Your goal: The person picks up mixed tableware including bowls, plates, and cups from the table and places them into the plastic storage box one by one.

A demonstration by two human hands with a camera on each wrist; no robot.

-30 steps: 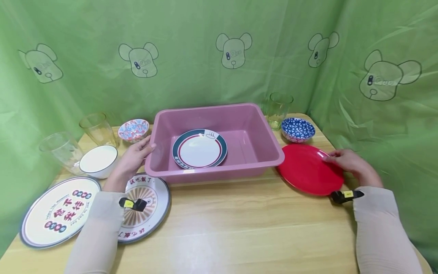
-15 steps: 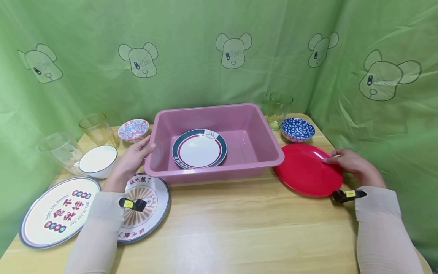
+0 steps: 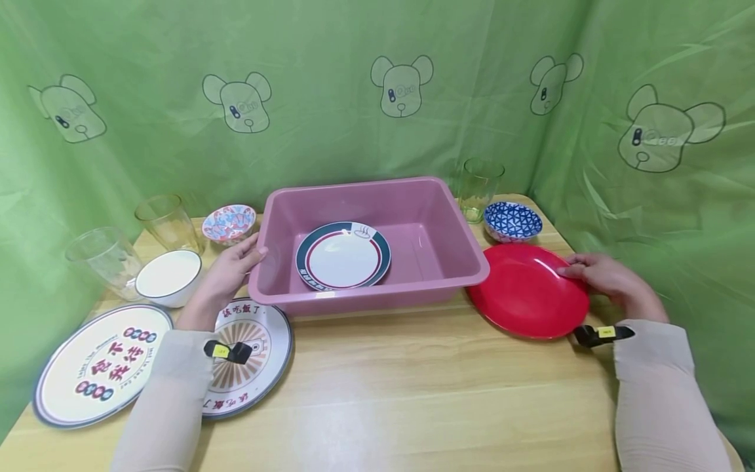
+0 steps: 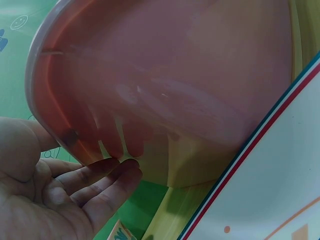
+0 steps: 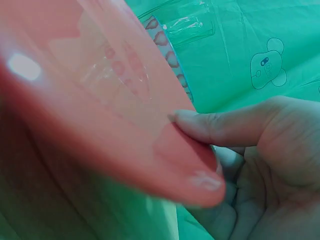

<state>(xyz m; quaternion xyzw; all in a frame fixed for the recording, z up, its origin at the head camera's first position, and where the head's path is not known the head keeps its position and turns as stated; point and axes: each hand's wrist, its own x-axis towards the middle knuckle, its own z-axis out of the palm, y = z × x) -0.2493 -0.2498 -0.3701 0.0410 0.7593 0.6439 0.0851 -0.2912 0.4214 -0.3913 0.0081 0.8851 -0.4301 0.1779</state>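
A pink plastic basin (image 3: 371,298) stands mid-table, holding a white plate with a dark green band (image 3: 345,259). My left hand (image 3: 232,265) grips its left rim, thumb over the edge; in the left wrist view the fingers (image 4: 112,195) lie against the outside wall. At the right, my right hand (image 3: 604,278) pinches the edge of a red plate (image 3: 527,295). The right wrist view has the thumb (image 5: 205,125) on the plate's upper face and the other fingers mostly hidden below. The plate's far left edge lies close to the basin's right front corner.
To the left stand a white bowl (image 3: 169,278), a clear glass (image 3: 112,262), an amber glass (image 3: 171,223) and a patterned bowl (image 3: 230,223). Two printed plates, one left (image 3: 100,367) and one nearer (image 3: 253,354), lie in front. Back right are a blue-patterned bowl (image 3: 513,221) and a greenish glass (image 3: 480,190).
The red plate has shifted slightly left toward the basin, its front left edge a little nearer me. My right wrist has moved slightly right. The left hand and basin hold their place.
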